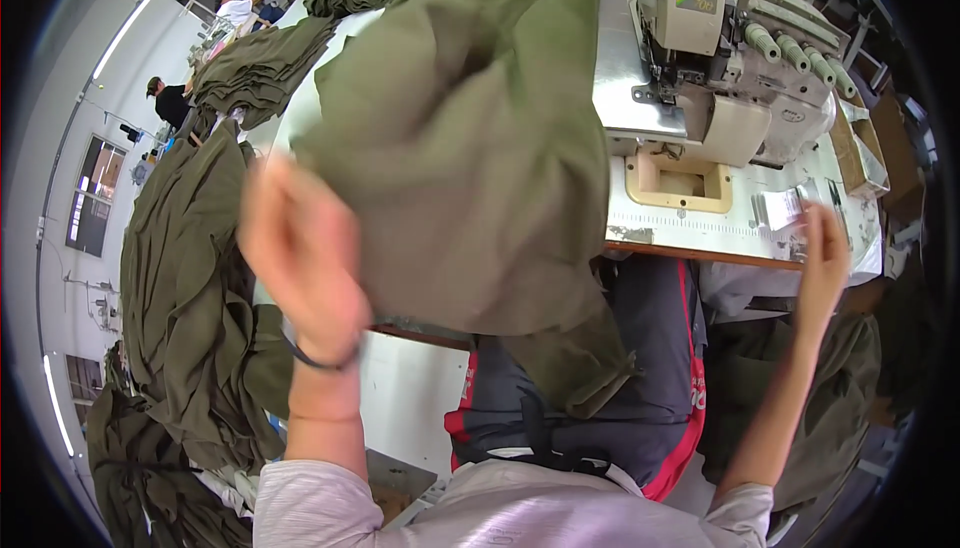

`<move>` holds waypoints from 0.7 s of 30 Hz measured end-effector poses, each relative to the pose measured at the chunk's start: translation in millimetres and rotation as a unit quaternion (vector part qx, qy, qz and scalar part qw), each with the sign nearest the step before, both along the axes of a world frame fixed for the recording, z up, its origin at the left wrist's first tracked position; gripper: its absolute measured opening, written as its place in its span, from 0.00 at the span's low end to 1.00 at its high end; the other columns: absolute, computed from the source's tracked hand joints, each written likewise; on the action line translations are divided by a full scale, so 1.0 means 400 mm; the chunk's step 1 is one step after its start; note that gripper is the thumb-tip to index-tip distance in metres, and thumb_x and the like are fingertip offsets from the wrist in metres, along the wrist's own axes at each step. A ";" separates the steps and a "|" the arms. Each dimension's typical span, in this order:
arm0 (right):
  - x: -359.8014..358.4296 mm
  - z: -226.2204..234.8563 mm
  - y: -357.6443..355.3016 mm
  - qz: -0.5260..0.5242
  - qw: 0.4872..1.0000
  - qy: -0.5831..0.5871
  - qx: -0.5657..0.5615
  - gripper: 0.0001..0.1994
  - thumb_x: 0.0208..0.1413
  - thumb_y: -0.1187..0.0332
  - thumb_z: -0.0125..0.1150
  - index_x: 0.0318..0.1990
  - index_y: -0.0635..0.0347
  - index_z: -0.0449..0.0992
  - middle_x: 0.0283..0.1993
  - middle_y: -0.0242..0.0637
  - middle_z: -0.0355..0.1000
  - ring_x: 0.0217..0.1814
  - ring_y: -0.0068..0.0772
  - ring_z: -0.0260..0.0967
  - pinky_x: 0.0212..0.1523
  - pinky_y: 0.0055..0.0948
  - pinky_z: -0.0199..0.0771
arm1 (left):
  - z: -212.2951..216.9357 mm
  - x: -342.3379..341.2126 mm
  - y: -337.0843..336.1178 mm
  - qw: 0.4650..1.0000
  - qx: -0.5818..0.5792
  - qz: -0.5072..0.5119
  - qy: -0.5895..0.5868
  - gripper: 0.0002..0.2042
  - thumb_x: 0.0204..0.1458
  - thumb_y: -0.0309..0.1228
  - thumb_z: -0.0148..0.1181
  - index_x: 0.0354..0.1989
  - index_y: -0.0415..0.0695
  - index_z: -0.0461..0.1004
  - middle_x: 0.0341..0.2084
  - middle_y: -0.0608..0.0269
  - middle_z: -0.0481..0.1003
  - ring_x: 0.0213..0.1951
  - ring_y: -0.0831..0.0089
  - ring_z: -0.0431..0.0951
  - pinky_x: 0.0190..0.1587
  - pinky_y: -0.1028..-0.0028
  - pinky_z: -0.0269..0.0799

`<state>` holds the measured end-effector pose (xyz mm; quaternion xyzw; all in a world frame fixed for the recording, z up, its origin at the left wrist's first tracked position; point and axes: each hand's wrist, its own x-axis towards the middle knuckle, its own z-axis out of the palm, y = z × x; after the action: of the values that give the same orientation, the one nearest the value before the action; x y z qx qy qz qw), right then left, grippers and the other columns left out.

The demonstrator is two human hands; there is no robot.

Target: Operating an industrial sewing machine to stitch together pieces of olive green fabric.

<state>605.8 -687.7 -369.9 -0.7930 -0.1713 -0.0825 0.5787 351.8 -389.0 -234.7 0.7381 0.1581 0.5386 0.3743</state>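
Olive-green fabric fills the middle of our view: a cut garment piece (470, 148) lies spread over the white sewing table (700, 233), its lower end hanging off the front edge toward our lap. We judge that we are between seams, handling the piece at the table rather than stitching it, since it lies to the left of the overlock sewing machine (720, 48) and not under the presser foot. Our left hand (300, 253) is raised at the piece's left edge, back of the hand toward the camera; it is blurred, the fingers seem loosely curled against the cloth, but we cannot tell whether they pinch it or only touch it. Our right hand (822, 258) reaches to the right end of the table, fingers extended and held close together, their tips at a small silvery bundle of labels or tags (785, 206) lying just by the table's edge; whether they already grip one we cannot tell. The next move, as we judge it, calls for a clean pinch on a single label while the left hand keeps the garment piece steady. More olive pieces hang in a heap (185, 288) at our left and lie stacked (265, 68) beyond the table
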 end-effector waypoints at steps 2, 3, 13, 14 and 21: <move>-0.195 0.079 0.117 0.347 0.902 0.205 0.153 0.23 0.66 0.52 0.47 0.43 0.68 0.77 0.36 0.38 0.76 0.41 0.25 0.71 0.47 0.26 0.69 | -0.047 -0.062 -0.054 0.908 0.266 -0.233 0.225 0.15 0.47 0.38 0.68 0.21 0.47 0.66 0.19 0.64 0.65 0.20 0.62 0.66 0.23 0.67 0.59; -0.282 0.088 0.184 0.416 0.829 0.292 0.235 0.23 0.65 0.53 0.49 0.43 0.69 0.77 0.36 0.39 0.76 0.40 0.30 0.73 0.45 0.28 0.72 | -0.097 -0.090 -0.110 0.868 0.284 -0.278 0.297 0.14 0.47 0.39 0.69 0.23 0.47 0.68 0.21 0.63 0.67 0.24 0.60 0.69 0.27 0.67 0.63; -0.490 0.086 0.234 0.290 0.949 -0.118 -0.044 0.19 0.47 0.79 0.63 0.49 0.70 0.74 0.47 0.48 0.73 0.46 0.50 0.73 0.47 0.33 0.74 | -0.211 -0.062 0.029 0.922 -0.244 -0.273 0.125 0.11 0.62 0.27 0.47 0.47 0.35 0.71 0.44 0.53 0.75 0.43 0.66 0.75 0.53 0.68 0.69; -0.498 0.092 0.235 0.288 0.949 -0.119 -0.045 0.19 0.47 0.79 0.63 0.49 0.70 0.74 0.47 0.48 0.73 0.46 0.50 0.73 0.47 0.33 0.74 | -0.191 -0.052 0.031 0.922 -0.244 -0.274 0.124 0.11 0.62 0.27 0.47 0.47 0.35 0.71 0.44 0.53 0.75 0.43 0.66 0.75 0.53 0.68 0.69; -0.584 0.105 0.221 0.448 0.875 0.049 0.178 0.17 0.54 0.82 0.54 0.52 0.71 0.73 0.58 0.54 0.70 0.58 0.49 0.71 0.58 0.36 0.68 | -0.337 -0.045 0.006 0.890 -0.255 -0.330 0.182 0.12 0.59 0.29 0.53 0.47 0.36 0.74 0.45 0.53 0.77 0.44 0.66 0.75 0.47 0.72 0.69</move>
<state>372.4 -599.4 -327.9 -0.5181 -0.4616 0.1956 0.6931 333.6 -386.5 -369.7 0.7119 0.1029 0.1815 0.6706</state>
